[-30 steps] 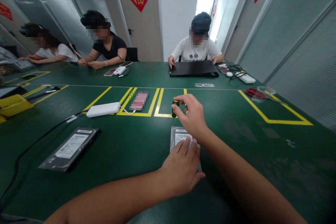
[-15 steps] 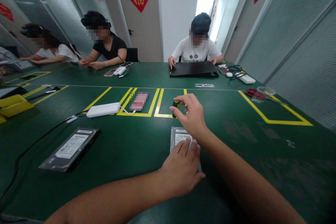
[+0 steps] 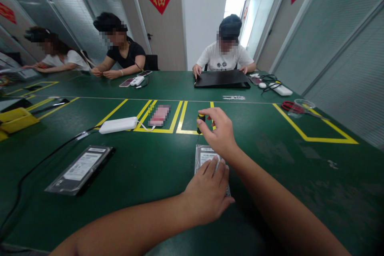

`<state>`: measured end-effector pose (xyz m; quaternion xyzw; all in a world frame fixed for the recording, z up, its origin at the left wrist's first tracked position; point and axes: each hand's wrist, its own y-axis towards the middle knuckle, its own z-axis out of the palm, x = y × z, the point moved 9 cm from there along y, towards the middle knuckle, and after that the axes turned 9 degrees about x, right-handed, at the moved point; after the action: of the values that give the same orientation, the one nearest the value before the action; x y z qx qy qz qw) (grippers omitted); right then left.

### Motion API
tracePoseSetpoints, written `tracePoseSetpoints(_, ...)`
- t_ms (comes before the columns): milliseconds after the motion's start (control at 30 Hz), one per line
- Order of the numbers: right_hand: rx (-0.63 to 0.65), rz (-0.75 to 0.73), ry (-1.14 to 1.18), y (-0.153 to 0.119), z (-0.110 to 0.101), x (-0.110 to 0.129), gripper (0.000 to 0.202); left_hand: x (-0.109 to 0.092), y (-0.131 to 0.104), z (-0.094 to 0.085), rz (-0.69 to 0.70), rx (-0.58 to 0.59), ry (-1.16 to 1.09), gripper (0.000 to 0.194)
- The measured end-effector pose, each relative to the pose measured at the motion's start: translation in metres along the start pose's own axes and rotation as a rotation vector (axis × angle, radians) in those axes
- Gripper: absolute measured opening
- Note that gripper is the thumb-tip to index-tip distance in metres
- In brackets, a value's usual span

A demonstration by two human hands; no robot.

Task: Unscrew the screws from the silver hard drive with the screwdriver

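Note:
A hard drive (image 3: 201,158) with a white label lies on the green table in front of me, much of it hidden under my left hand (image 3: 208,190). That hand holds it down, fingers laid across the top and thumb at the near right edge. Above the drive's far left corner, my right hand (image 3: 220,130) pinches a small black-and-yellow screwdriver (image 3: 200,123) between thumb and fingers. The screwdriver stands nearly upright, its thin shaft reaching down to that corner; the tip's exact contact is too small to make out.
A second hard drive (image 3: 82,168) lies to the left. Beyond it are a white power bank (image 3: 118,125) cabled to a phone (image 3: 160,115), and a black cable (image 3: 27,172). Yellow tape (image 3: 330,141) marks the table. At right sits a clear container (image 3: 304,105). Across, a person handles a black panel (image 3: 222,79).
The screwdriver handle appears turned slightly between my right fingers. My left hand and the hard drive have stayed in place.

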<state>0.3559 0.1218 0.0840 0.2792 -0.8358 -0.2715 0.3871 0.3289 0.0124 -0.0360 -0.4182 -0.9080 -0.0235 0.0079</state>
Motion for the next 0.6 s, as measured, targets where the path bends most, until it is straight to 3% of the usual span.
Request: tracePoseSetpoints(600, -0.007, 0.004, 0.005, 0.0014, -0.0026, -0.0008, 0.018, -0.0003, -0.0003, 0.0022, -0.005, -0.008, 0.011, 0.074)
